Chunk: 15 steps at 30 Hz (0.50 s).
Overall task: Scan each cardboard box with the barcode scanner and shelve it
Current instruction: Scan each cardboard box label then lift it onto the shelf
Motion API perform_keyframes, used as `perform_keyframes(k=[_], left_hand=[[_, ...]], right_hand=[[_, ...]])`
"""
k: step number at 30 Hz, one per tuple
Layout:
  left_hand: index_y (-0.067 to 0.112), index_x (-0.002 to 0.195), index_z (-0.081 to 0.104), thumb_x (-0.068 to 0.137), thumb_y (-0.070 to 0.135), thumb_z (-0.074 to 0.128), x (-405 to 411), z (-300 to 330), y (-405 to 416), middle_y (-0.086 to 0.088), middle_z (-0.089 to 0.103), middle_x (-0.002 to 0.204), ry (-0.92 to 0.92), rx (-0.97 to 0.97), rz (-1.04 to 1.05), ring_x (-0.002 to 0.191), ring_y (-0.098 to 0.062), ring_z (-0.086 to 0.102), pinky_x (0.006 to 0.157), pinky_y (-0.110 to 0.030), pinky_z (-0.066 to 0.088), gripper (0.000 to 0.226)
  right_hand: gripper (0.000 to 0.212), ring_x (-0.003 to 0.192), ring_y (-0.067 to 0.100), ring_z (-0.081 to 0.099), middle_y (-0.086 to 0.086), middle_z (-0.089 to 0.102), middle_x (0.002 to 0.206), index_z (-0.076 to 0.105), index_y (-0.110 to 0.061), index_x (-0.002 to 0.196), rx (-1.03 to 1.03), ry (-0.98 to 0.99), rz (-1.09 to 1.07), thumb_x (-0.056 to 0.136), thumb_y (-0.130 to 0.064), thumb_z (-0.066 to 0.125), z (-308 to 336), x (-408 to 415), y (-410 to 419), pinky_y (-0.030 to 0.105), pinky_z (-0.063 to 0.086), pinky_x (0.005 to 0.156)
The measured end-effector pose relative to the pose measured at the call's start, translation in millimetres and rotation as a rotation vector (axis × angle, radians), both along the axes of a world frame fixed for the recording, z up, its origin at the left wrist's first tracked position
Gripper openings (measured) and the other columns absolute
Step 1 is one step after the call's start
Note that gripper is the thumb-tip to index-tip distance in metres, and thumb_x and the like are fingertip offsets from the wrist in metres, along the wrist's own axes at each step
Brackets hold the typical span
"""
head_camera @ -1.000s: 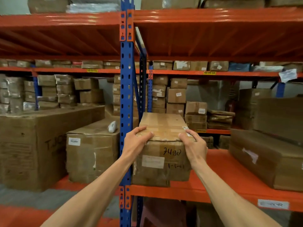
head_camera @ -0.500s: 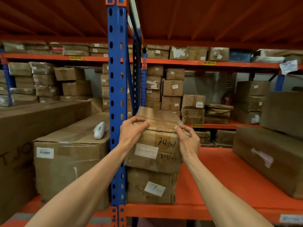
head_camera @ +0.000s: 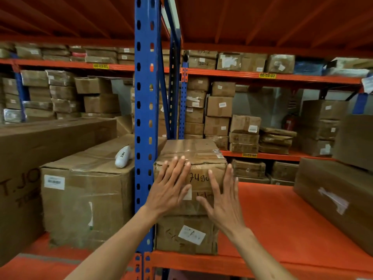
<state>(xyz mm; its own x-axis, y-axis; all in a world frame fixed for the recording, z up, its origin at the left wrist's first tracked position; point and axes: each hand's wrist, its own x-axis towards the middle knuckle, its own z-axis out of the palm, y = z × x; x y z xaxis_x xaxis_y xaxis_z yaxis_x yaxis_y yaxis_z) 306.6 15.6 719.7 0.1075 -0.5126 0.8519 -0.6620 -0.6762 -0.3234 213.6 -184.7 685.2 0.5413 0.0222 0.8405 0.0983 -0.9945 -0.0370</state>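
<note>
both hands flat, fingers spread, gripping nothing: left hand [head_camera: 170, 190] and right hand [head_camera: 223, 201] on the top box [head_camera: 198, 158]. push evenly, squaring it over the lower box [head_camera: 185, 235].

Dim, warm indoor light is cast evenly; soft shadows are seen, edges are bowed and slightly blurred throughout.

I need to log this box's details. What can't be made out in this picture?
Head view only:
- Handwritten number on the top box: partly covered by the right hand.
- Its white label: mostly hidden between the right hand and left hand.
- Lower box label: print too small to read.
- Barcode scanner: its far end hidden by the blue upright.
</note>
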Motion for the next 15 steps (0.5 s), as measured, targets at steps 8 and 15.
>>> perform_keyframes(k=[8, 15], left_hand=[[0.002, 0.157, 0.021, 0.107, 0.045, 0.027, 29, 8, 2, -0.021, 0.01, 0.166, 0.087, 0.19, 0.117, 0.155, -0.032, 0.009, 0.123, -0.05, 0.023, 0.066], [0.0, 0.157, 0.019, 0.105, 0.045, 0.03, 14, 4, 4, -0.021, 0.006, 0.166, 0.177, 0.106, 0.042, 0.155, -0.032, 0.006, 0.125, -0.051, 0.017, 0.069]], right_hand=[[0.084, 0.159, 0.041, 0.007, 0.017, -0.004, 0.175, 0.0, -0.019, 0.168, -0.206, 0.015, -0.184, 0.104, -0.061, 0.032, -21, 35, 5, 0.057, 0.008, 0.126], [0.077, 0.162, 0.033, -0.001, 0.012, -0.002, 0.176, 0.006, -0.02, 0.169, -0.234, 0.174, -0.173, 0.107, -0.059, 0.031, -25, 2, 2, 0.055, 0.005, 0.126]])
